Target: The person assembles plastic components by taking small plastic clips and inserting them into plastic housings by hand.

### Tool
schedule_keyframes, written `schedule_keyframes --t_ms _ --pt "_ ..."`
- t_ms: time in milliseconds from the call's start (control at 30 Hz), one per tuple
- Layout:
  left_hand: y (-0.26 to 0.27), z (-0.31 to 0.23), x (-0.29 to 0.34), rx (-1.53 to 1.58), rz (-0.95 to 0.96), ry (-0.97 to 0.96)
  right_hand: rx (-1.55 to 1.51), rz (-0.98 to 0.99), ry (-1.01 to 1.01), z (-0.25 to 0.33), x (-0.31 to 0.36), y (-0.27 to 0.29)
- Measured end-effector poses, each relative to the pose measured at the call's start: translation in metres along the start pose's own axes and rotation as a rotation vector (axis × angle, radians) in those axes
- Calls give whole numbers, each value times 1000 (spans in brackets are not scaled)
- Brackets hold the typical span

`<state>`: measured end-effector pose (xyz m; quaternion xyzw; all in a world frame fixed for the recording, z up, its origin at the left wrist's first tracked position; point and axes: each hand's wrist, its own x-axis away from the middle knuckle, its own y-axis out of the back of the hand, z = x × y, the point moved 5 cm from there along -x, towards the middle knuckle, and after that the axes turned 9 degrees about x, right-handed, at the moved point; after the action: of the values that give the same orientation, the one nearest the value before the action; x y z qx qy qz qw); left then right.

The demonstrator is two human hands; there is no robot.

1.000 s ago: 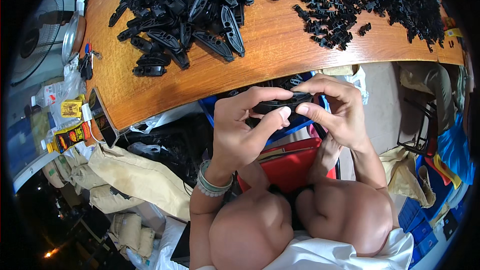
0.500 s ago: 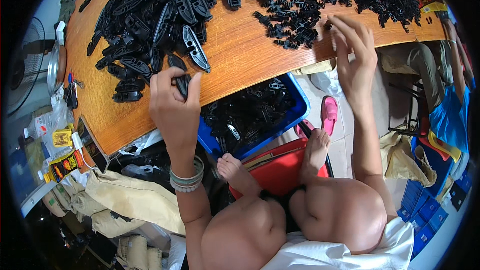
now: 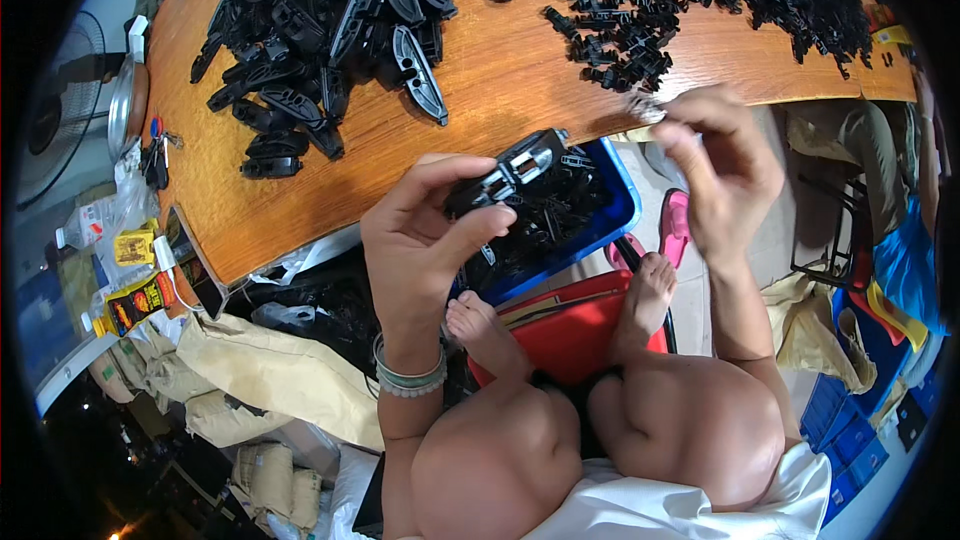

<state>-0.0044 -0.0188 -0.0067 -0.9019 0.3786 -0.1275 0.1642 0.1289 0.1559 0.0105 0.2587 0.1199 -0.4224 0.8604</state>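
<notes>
Pinched between the thumb and fingers of my left hand is a long black plastic housing, its slotted, glossy side turned up. It is held above the blue bin, at the table's near edge. My right hand is closed at the fingertips on a small plastic piece, smeared by motion, just off the table edge. Beyond it lies a pile of small black clips. A heap of black oval housings covers the left and middle of the table, with one housing lying at its near side.
Below the wooden table stands a blue bin holding many black parts. My feet rest by a red container. Pink slippers lie on the floor. A fan and scissors are at left; another person sits at right.
My left hand has lifted the housing off the table and moved right, over the bin. My right hand has drawn back from the clips with a small piece. The view has shifted slightly.
</notes>
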Motion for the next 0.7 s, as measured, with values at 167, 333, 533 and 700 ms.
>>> schedule_keyframes --t_ms 167,333,533,700 --pt "-20 -2 0 -81 -12 50 -90 200 197 33 0 -26" --pt "-23 0 4 -27 -4 116 122 247 336 32 7 -30" --pt "-21 1 2 -55 22 60 247 247 411 40 10 -36" --pt "-19 4 3 -180 108 -40 11 411 -7 16 18 -41"
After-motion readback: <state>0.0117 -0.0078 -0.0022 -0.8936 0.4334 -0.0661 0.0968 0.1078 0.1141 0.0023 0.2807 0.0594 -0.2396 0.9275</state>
